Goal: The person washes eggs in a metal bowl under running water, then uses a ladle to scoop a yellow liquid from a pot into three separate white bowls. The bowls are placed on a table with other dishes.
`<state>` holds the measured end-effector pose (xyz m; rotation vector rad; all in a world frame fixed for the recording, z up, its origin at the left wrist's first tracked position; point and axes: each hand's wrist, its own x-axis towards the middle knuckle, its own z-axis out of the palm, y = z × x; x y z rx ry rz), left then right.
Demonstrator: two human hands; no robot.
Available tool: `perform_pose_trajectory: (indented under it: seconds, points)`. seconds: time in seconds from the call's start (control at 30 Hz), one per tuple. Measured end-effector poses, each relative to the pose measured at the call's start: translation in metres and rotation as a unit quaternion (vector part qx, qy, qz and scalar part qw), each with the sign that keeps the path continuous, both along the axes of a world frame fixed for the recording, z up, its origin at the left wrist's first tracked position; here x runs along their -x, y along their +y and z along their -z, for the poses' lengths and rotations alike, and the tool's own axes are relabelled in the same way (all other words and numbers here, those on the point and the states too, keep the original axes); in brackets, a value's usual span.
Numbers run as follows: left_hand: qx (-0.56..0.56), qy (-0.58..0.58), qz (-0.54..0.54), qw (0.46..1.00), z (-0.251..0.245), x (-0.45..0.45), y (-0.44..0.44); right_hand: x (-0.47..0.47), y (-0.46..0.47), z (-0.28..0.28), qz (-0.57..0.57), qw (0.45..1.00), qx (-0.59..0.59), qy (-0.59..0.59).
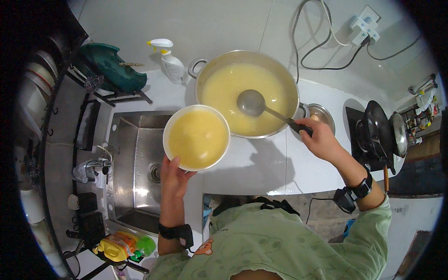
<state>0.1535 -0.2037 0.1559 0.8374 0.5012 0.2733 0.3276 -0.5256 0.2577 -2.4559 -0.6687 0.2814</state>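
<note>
My left hand (176, 178) grips the near edge of a white bowl (196, 137), nearly full of a yellow liquid. The bowl is held up over the right side of the sink, close to a large steel pot (248, 52). Pale yellow liquid (224, 84) stands in the pot, well below its rim. My right hand (318, 140) holds the black handle of a steel ladle (251, 102). The ladle's round head is over the pot, its underside facing up, and I cannot tell whether it touches the liquid.
A steel sink (147, 140) with a faucet (92, 168) lies left. Behind it stand a spray bottle (171, 63) and a green basin (108, 66). Right of the pot is a small steel bowl (323, 113); farther right, a black wok (376, 129). Cables (330, 68) hang from wall plugs (364, 29).
</note>
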Motion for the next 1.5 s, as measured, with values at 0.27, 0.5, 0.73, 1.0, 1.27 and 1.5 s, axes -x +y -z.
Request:
perform_pose_trajectory:
  seconds: [0.27, 0.5, 0.73, 1.0, 1.27, 1.5]
  points:
    - [0.010, 0.008, 0.000, 1.000, 0.000, 0.004, 0.006, -0.022, 0.014, -0.006, 0.070, 0.963, -0.022, 0.259]
    - [0.015, -0.009, 0.008, 1.000, 0.000, 0.000, 0.003, -0.025, -0.005, -0.038, 0.151, 0.926, -0.101, 0.331]
    - [0.018, -0.025, 0.025, 0.999, -0.005, -0.009, -0.005, -0.030, -0.022, -0.051, 0.183, 0.886, -0.180, 0.387]
    - [0.017, -0.008, 0.054, 0.998, -0.006, -0.017, -0.010, -0.028, -0.025, -0.072, 0.177, 0.894, -0.173, 0.373]
    - [0.040, -0.004, 0.050, 0.998, -0.005, -0.022, -0.017, -0.024, -0.021, -0.101, 0.181, 0.906, -0.160, 0.348]
    - [0.037, -0.010, 0.070, 0.997, -0.008, -0.032, -0.024, -0.008, -0.011, -0.151, 0.159, 0.924, -0.173, 0.301]
